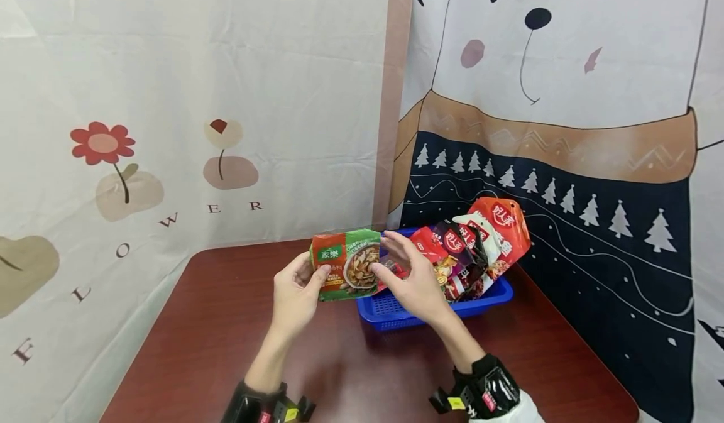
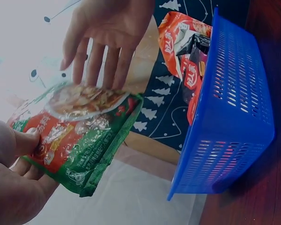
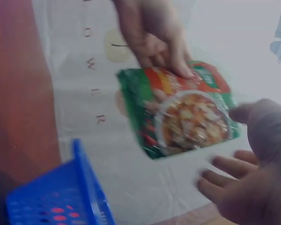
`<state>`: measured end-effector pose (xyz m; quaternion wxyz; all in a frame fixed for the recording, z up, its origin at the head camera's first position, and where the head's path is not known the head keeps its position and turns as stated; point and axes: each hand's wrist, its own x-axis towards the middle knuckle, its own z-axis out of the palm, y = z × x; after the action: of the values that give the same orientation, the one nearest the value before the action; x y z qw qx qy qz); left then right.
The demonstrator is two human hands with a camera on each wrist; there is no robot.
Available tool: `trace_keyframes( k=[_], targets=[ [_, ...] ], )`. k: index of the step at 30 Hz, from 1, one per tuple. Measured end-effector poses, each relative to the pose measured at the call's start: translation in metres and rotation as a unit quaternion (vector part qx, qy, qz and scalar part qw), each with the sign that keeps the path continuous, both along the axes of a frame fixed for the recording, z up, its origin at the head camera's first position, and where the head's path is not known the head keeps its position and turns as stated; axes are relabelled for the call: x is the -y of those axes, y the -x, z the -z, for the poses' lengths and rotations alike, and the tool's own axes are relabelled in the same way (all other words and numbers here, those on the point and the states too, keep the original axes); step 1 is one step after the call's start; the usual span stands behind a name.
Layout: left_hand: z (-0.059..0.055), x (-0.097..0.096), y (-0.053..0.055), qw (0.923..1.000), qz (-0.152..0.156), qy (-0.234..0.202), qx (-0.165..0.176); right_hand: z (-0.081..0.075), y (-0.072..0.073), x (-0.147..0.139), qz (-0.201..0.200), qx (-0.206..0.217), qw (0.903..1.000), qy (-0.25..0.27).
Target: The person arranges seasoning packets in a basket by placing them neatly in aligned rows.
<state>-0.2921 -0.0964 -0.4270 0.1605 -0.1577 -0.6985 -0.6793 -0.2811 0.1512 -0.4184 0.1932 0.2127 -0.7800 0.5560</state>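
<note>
My left hand (image 1: 295, 292) pinches a green and orange seasoning packet (image 1: 334, 278) by its left end, thumb on the printed front. The packet, with a picture of a bowl of food, is held up over the table. At its other end is my right hand (image 1: 415, 278), thumb at the edge and fingers spread. In the left wrist view, the right hand (image 2: 114, 28) has its fingers nearly straight beside the packet (image 2: 79, 140). The right wrist view shows the right fingers (image 3: 229, 166) apart from one another, with nothing gripped between them.
Behind and right of the hands stands a blue plastic basket (image 1: 396, 315) holding several packets, with a large red one (image 1: 511, 237) leaning out at the right. The dark red-brown table (image 1: 226, 322) meets a printed cloth backdrop (image 1: 311, 96) behind it.
</note>
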Motion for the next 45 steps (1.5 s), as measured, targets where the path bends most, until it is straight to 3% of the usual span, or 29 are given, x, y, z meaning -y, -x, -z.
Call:
trace_keyframes(
  k=[2,5,10,20,28,34,39,45],
  targets=[
    [0.001,0.0,0.001,0.9999,0.01,0.005,-0.002,-0.008,0.003,-0.007,-0.064,0.068,0.9955,0.014],
    [0.002,0.0,0.001,0.9995,0.027,0.016,-0.004,-0.018,0.01,-0.014,-0.133,0.131,0.9823,0.016],
    [0.006,-0.002,0.002,0.9978,0.058,0.031,0.002,-0.024,0.015,-0.02,-0.17,0.14,0.9752,-0.019],
    [0.014,-0.007,0.005,0.9963,0.074,0.042,-0.004,-0.026,0.014,-0.021,-0.128,0.104,0.9815,-0.097],
    [0.018,-0.013,0.008,0.9959,0.076,0.047,-0.016,-0.026,0.015,-0.024,-0.16,0.106,0.9724,-0.133],
    [0.02,-0.02,0.013,0.9964,0.078,0.028,-0.017,-0.025,0.016,-0.027,-0.142,0.082,0.9774,-0.133],
    [0.028,-0.026,0.021,0.9982,0.057,0.015,-0.008,-0.027,0.015,-0.034,-0.099,0.074,0.9841,-0.127],
    [0.047,-0.029,0.027,0.9988,-0.002,0.034,0.035,-0.026,0.013,-0.056,0.017,0.101,0.9913,-0.083]
  ],
)
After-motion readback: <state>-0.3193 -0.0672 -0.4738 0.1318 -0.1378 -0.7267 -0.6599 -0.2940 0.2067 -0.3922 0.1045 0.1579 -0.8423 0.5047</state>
